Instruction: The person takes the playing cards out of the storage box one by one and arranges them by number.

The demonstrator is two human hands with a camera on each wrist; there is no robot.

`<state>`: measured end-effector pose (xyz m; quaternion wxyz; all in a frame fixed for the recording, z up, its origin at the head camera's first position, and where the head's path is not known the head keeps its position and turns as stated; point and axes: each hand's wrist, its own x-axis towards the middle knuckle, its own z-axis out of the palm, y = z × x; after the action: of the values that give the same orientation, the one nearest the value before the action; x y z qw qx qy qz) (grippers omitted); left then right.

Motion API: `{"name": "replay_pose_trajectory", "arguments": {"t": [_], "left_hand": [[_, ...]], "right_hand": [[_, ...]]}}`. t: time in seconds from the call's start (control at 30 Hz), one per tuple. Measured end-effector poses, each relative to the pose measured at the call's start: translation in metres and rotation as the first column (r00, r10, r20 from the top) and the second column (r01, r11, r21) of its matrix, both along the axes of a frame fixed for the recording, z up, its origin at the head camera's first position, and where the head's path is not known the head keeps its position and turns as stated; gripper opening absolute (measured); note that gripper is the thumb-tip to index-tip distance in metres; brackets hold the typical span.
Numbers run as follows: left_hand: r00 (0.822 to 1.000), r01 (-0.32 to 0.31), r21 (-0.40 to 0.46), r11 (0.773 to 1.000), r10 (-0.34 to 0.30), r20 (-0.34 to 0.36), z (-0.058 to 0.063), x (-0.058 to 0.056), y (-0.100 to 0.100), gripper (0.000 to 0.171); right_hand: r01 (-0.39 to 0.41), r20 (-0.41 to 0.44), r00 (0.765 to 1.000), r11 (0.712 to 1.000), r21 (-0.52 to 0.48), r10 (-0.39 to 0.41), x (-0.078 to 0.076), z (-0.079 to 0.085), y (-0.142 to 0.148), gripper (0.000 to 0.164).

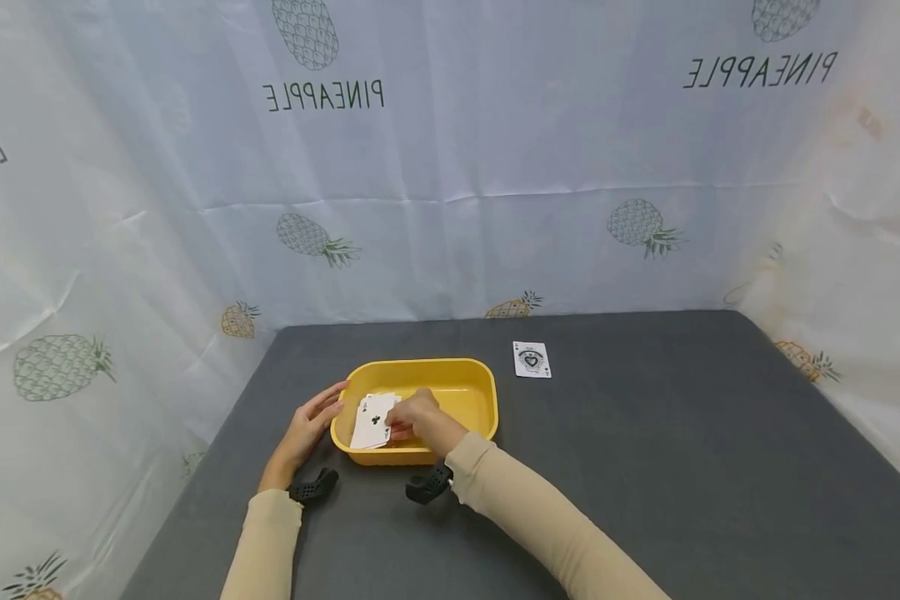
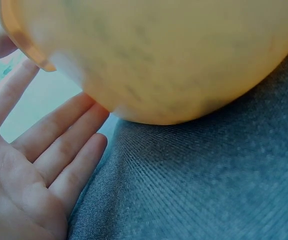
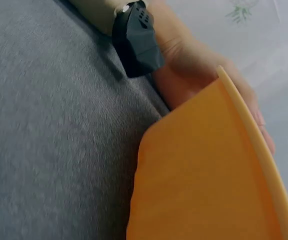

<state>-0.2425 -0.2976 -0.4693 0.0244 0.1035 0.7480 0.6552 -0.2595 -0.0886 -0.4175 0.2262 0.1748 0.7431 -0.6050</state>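
A yellow plastic tub (image 1: 461,364) sits on the dark table, with a small pile of white playing cards (image 1: 367,408) in its left part. The uppermost playing card (image 1: 376,410) shows a black club in its middle. My right hand (image 1: 417,414) reaches into the tub and pinches that card at its right edge; its lower fingers are mostly hidden. Outside the tub's left end, my left hand (image 1: 306,432) rests with its fingers extended along the wall. In the left wrist view, the left hand's fingertips (image 2: 100,142) are right at the tub's translucent side (image 2: 174,65).
Another playing card (image 1: 532,360) lies face up to the right of the tub, towards the back. Dark grey cloth (image 1: 682,450) covers the table. White curtains (image 1: 450,150) printed with pineapples stand behind and at both sides. Each wrist wears a black camera (image 1: 314,487).
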Motion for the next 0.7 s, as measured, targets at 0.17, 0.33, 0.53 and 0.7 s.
{"name": "replay_pose_trajectory", "arguments": {"t": [0.17, 0.33, 0.53, 0.7], "left_hand": [[1.000, 0.008, -0.002, 1.000, -0.008, -0.012, 0.000, 0.000, 0.001, 0.053], [1.000, 0.018, -0.008, 1.000, -0.018, -0.023, 0.000, -0.001, 0.000, 0.052], [1.000, 0.010, -0.030, 1.000, -0.011, -0.011, 0.001, -0.002, -0.002, 0.053], [1.000, 0.003, -0.039, 0.999, -0.003, 0.005, 0.000, -0.003, -0.002, 0.054]], "right_hand": [[-0.005, -0.003, 1.000, 1.000, -0.006, 0.005, 0.000, 0.001, 0.010, 0.023], [-0.009, 0.009, 1.000, 0.998, -0.061, 0.010, -0.002, 0.002, 0.017, 0.019], [-0.014, 0.017, 1.000, 0.991, -0.132, 0.016, -0.003, 0.007, 0.024, 0.019], [-0.044, 0.017, 0.999, 0.990, -0.137, 0.047, -0.003, 0.015, 0.030, 0.019]]}}
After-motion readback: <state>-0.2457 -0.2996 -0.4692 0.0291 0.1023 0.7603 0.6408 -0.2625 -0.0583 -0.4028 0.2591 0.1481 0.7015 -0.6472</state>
